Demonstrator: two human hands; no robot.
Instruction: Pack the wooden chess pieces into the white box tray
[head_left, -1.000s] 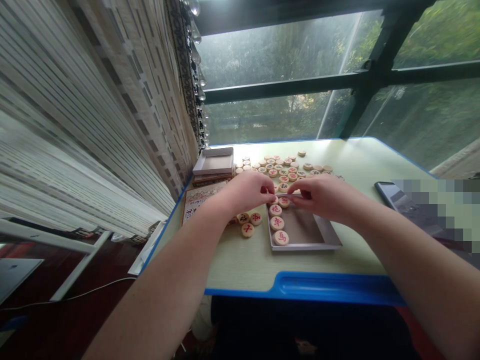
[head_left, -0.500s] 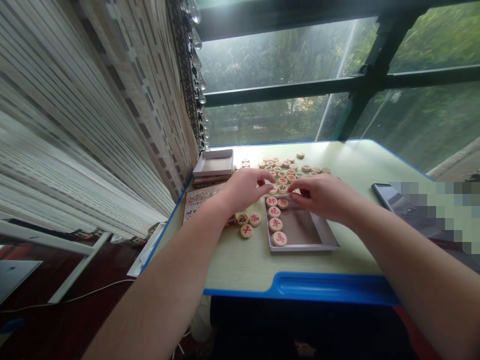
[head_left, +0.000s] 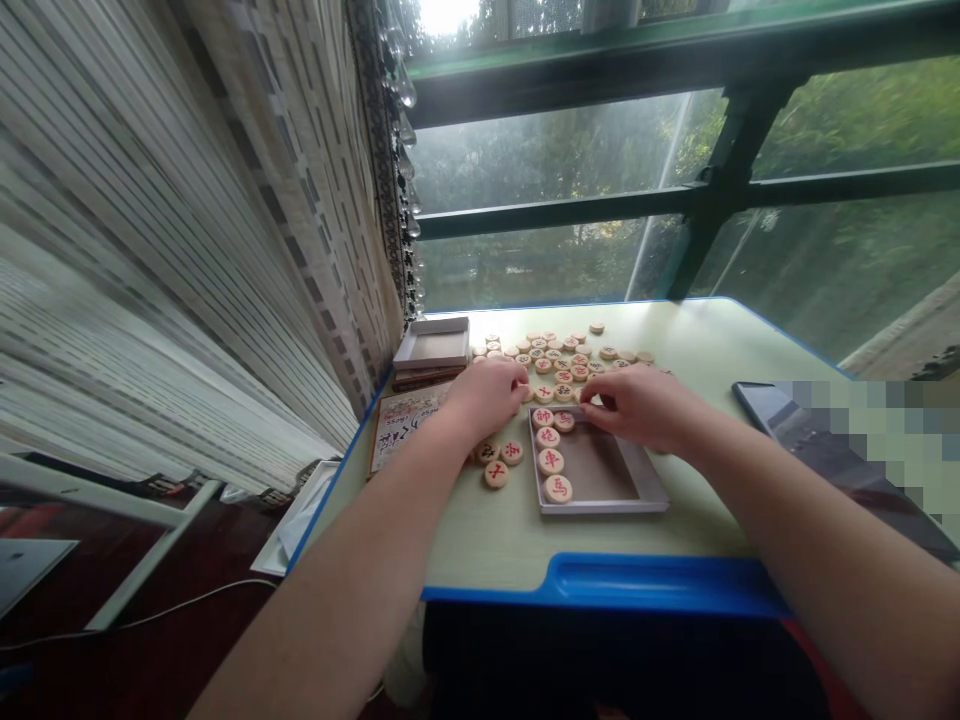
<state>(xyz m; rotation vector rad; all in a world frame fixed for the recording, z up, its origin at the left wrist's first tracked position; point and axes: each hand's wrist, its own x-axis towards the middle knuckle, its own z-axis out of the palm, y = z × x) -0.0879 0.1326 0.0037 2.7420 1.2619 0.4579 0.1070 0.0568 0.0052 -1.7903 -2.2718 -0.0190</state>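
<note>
Currently the table [head_left: 480, 540] carries a shallow box [head_left: 600, 508] toward its near edge. The left hand [head_left: 489, 398] curls by the box's far-left corner, the right hand [head_left: 637, 400] over its far rim; whether either grips anything, I cannot tell. Only five red-marked pieces [head_left: 551, 461] sit inside; many loose pieces [head_left: 562, 376] lie outside, toward the table's far edge.

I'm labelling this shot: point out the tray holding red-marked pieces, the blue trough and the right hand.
Tray [head_left: 606, 472]: head view, on its bare floor.
Blue trough [head_left: 667, 582]: head view, middle of its recess.
Right hand [head_left: 636, 402]: head view, back of the hand.
</note>
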